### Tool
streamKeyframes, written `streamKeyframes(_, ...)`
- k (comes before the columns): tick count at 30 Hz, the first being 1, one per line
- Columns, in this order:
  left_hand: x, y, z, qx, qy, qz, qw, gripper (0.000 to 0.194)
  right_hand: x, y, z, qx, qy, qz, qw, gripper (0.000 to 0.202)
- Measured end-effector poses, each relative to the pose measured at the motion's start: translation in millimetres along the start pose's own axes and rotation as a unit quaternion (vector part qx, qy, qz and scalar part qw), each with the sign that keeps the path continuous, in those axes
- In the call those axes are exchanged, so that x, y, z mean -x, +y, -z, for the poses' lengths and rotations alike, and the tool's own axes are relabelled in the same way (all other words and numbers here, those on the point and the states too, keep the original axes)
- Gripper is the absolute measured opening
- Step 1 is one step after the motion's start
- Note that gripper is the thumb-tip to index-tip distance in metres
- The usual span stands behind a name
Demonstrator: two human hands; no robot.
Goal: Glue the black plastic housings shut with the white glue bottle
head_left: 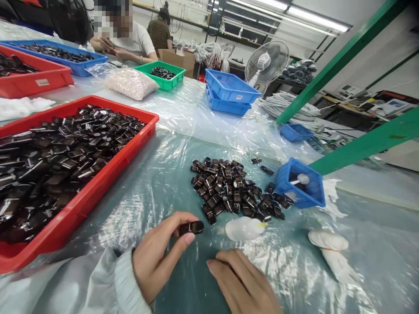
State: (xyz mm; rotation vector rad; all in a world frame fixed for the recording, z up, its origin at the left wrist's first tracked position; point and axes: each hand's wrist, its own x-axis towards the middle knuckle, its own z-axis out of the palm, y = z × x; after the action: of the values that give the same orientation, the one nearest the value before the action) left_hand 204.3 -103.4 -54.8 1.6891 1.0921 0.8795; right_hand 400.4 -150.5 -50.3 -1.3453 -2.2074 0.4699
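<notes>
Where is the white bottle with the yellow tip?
In the head view, right of centre, the bottle lies between the dark pieces and right hand.

Ceiling light: long bright tubes point(317, 18), one o'clock
Wall point(193, 8): pale, behind a long shelf point(193, 24), twelve o'clock
Fan point(266, 62): white, round cage, one o'clock
Frame: slanting green bars point(343, 56), two o'clock
Worktable point(186, 281): green under clear plastic sheeting, six o'clock
</notes>
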Motion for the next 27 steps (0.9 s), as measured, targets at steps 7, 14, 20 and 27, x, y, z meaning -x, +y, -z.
streamKeyframes(7,6,2,-0.3,-0.041,-0.087,-0.154,0.983,0.025,-6,-11,8,-0.471,0.052,-0.228,0.85,0.011)
streamKeyframes(14,4,4,1.2,-0.04,-0.106,-0.199,0.973,0.022,-11,-19,5,-0.658,0.014,-0.292,0.693,0.014)
streamKeyframes(20,5,4,0.3,-0.026,-0.105,-0.207,0.972,0.022,-12,-17,5,-0.664,0.016,-0.307,0.681,0.015)
streamKeyframes(27,5,3,0.8,-0.03,-0.106,-0.213,0.971,0.021,-12,-14,3,-0.672,-0.007,-0.294,0.68,0.019)
